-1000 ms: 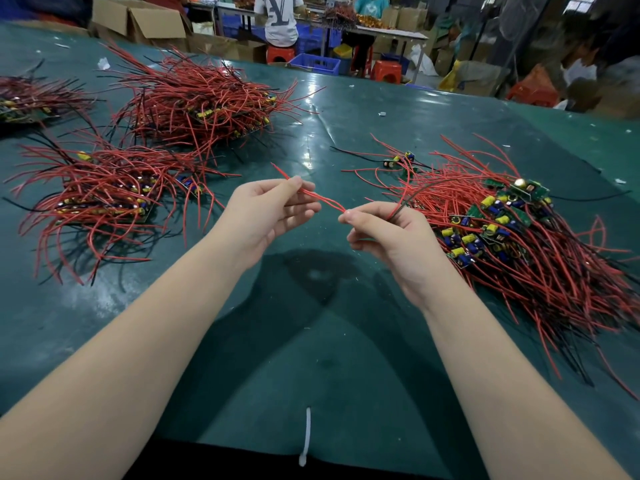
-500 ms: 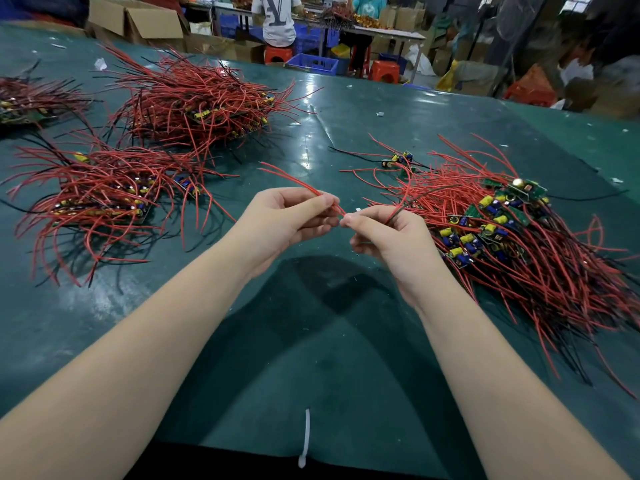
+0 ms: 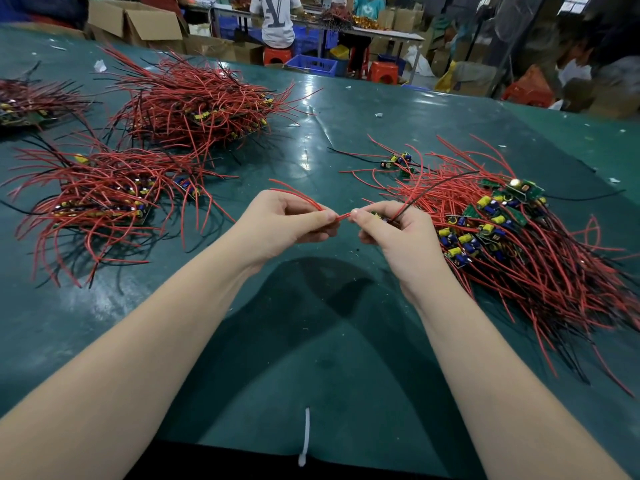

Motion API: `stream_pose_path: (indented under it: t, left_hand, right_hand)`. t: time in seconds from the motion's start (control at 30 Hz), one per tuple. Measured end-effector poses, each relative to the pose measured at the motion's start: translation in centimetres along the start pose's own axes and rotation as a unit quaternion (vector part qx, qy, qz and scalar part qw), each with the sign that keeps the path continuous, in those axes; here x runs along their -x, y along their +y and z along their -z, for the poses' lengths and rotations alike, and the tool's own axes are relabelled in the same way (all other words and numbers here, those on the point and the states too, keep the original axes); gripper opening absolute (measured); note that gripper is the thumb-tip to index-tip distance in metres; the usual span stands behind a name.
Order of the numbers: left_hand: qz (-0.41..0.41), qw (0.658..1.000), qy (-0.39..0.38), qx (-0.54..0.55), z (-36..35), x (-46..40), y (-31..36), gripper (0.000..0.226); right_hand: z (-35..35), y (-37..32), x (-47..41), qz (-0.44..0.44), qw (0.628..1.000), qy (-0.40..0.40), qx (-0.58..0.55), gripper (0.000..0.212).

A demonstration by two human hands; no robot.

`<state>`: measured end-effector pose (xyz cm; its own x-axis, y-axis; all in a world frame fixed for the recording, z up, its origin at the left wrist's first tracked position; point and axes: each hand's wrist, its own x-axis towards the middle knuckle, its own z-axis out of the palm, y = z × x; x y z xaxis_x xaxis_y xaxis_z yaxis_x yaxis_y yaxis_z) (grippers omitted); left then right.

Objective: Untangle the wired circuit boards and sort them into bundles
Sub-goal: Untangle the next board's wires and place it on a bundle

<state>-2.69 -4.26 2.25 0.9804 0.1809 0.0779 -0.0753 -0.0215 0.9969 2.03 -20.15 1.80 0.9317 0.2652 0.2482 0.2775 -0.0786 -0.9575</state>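
Observation:
Above the green table (image 3: pixel 311 358) my left hand (image 3: pixel 287 226) pinches red wires (image 3: pixel 294 194) that run from a small circuit board (image 3: pixel 378 216). My right hand (image 3: pixel 394 237) grips that board, mostly hidden under its fingers, with a black wire (image 3: pixel 433 188) trailing up to the right. The two hands nearly touch at the fingertips. To the right lies a tangled heap of wired boards (image 3: pixel 519 244) with yellow and blue parts. At the left sit two bundles of boards with red wires, a near bundle (image 3: pixel 104 199) and a far bundle (image 3: pixel 194 105).
Another bundle (image 3: pixel 24 105) lies at the far left edge. One loose board (image 3: pixel 398 162) rests beyond the right heap. A white cable tie (image 3: pixel 305 438) lies at the table's near edge. People, cardboard boxes and blue crates stand behind the table.
My left hand has slid right along the red wires until its fingertips nearly meet my right hand. The wires' free end now sticks out left of that hand.

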Motion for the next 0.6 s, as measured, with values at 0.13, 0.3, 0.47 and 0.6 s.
stream_pose_path:
  t: [0.13, 0.3, 0.47, 0.6]
  left_hand:
    - [-0.004, 0.999, 0.009, -0.032, 0.02, -0.06, -0.24, 0.008]
    - [0.028, 0.998, 0.017, 0.046, -0.24, -0.13, -0.23, 0.008]
    - [0.051, 0.995, -0.005, 0.087, -0.17, -0.17, 0.05, 0.010]
    - [0.071, 0.987, -0.023, 0.142, -0.22, -0.21, 0.16, 0.016]
  right_hand:
    - [-0.02, 0.13, 0.03, 0.004, 1.000, 0.003, 0.028, 0.018]
    - [0.13, 0.19, -0.19, -0.017, 1.000, -0.007, 0.019, 0.016]
    - [-0.05, 0.31, -0.20, -0.040, 0.999, -0.009, -0.022, 0.021]
    - [0.04, 0.12, -0.32, -0.046, 0.998, -0.006, -0.048, 0.022]
